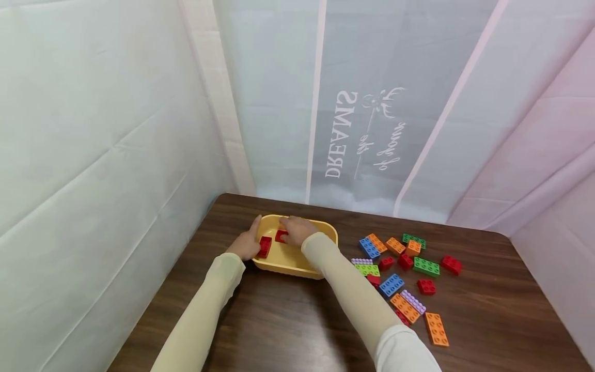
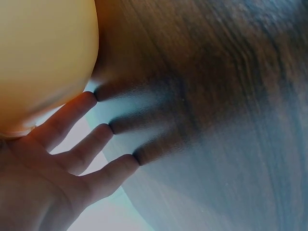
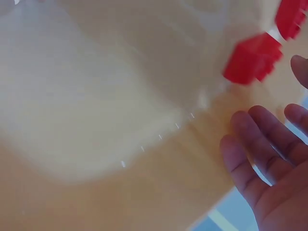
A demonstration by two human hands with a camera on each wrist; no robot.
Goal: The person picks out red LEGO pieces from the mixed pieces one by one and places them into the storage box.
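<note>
Sitting on a dark brown, wood-grained table (image 1: pixel 274 320) is a smooth yellow plastic basin (image 1: pixel 288 269) with rounded corners. Inside it, toward its left end, lies a red, studded plastic brick (image 1: pixel 264 247); a second red plastic brick (image 1: pixel 281 236) lies near its far wall, partly covered by the person's right hand (image 1: pixel 297 231). From where I stand, the left hand (image 1: pixel 244 245) is at the basin's left rim, its grip wide: three straight fingers spread outside the curved wall, tips meeting the table's glossy surface. The right hand reaches into the basin, its grip loose, fingers slightly bent; I cannot tell whether they touch the second brick. Right of the basin, blocky, studded orange, blue, green, lilac and red bricks (image 1: pixel 391 285) lie scattered. Behind the basin hangs creased, pale grey-blue cloth (image 1: pixel 279 103) with white lettering.
</note>
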